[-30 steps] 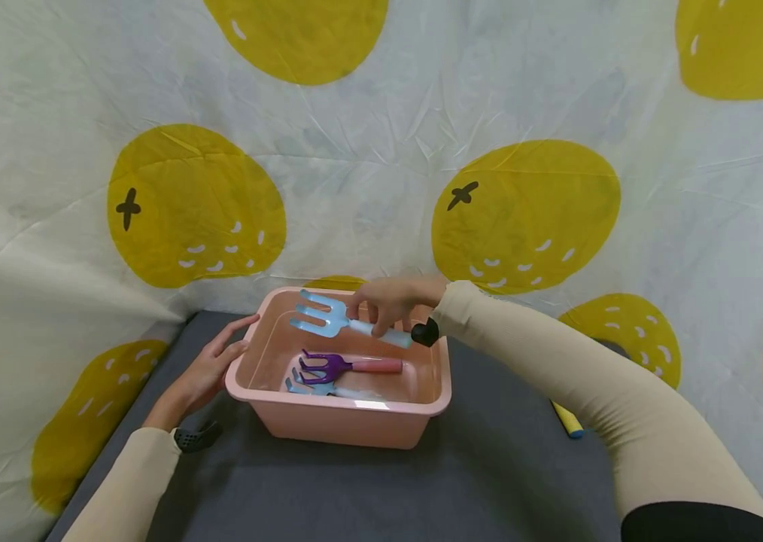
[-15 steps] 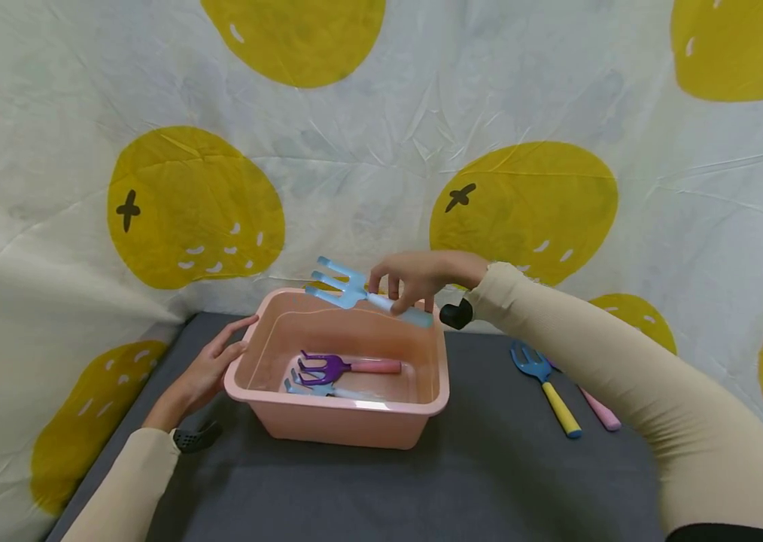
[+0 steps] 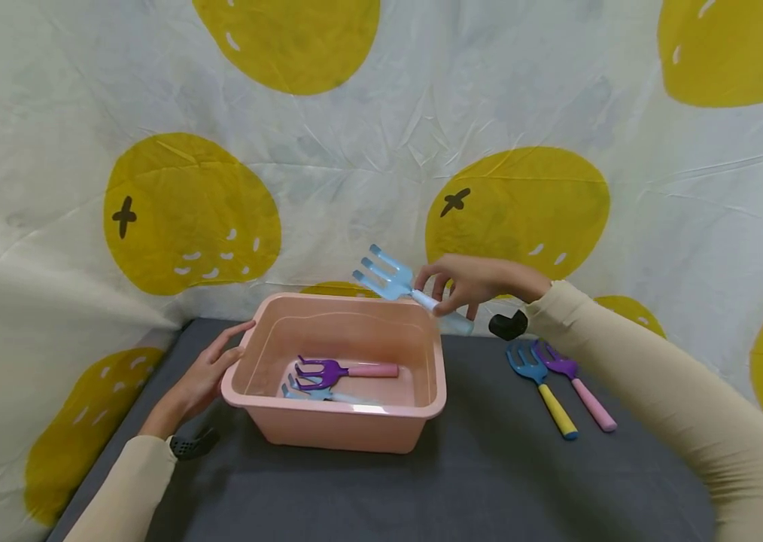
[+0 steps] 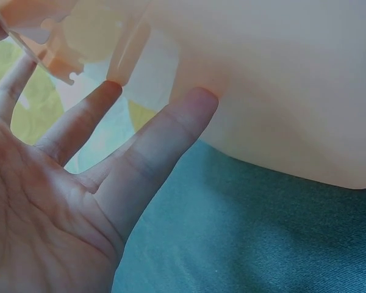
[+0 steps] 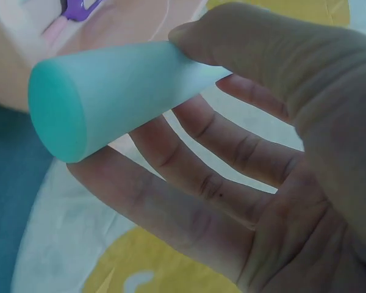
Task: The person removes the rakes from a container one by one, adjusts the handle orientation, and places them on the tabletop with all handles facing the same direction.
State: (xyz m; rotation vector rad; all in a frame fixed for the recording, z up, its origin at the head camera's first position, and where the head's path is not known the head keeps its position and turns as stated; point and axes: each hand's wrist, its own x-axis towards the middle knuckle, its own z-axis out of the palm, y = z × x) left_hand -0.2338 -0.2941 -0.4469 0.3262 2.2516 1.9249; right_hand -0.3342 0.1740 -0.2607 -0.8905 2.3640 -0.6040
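Note:
My right hand [image 3: 469, 280] pinches the white handle of a light blue garden fork [image 3: 390, 278] above the right rim of a pink plastic basin [image 3: 337, 430]. In the right wrist view the thumb and fingers lie on either side of the handle [image 5: 116, 97], its pale green end facing the camera. My left hand [image 3: 202, 376] touches the basin's left side with spread, straight fingers; in the left wrist view the fingertips [image 4: 198, 104] press its outer wall. Inside the basin lie a purple garden fork [image 3: 371, 370] with a pink handle and, partly under it, another light blue fork [image 3: 310, 393].
Right of the basin, a blue fork with a yellow handle [image 3: 557, 410] and a purple fork with a pink handle [image 3: 591, 403] lie side by side on the grey table [image 3: 354, 497]. A white cloth with yellow fruit prints [image 3: 354, 196] hangs behind.
My right hand has lifted the light blue fork from inside the basin and carried it right, over the rim. The forks on the table have come into view. My left hand stays at the basin.

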